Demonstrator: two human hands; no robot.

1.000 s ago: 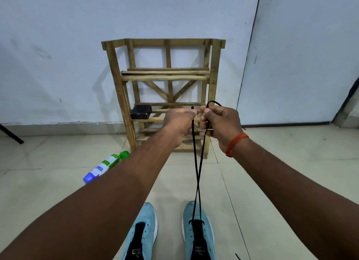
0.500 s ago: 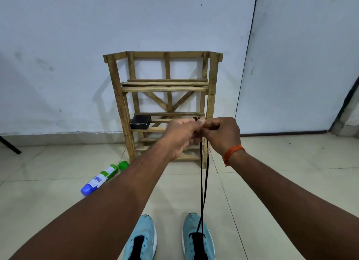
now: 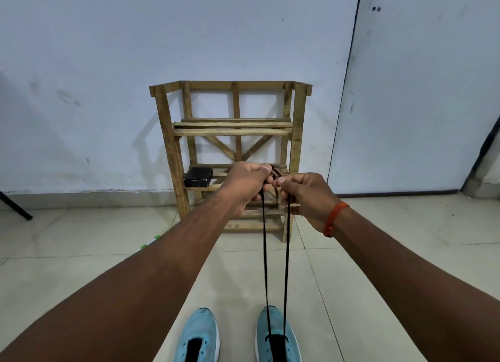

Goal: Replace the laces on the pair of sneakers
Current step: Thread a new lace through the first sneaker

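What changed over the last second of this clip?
The two strands of the lace, crossed a second ago, now hang side by side above the right sneaker. The loop above the right hand has all but gone. It and the left hand keep pinching the ends; the left sneaker and rack stayed put.

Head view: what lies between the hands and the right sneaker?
Two taut strands of the black lace, from the right sneaker up to the left hand and right hand; head view shows it.

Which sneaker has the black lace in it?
The right sneaker: the black lace rises from it in two strands; the left sneaker shows none.
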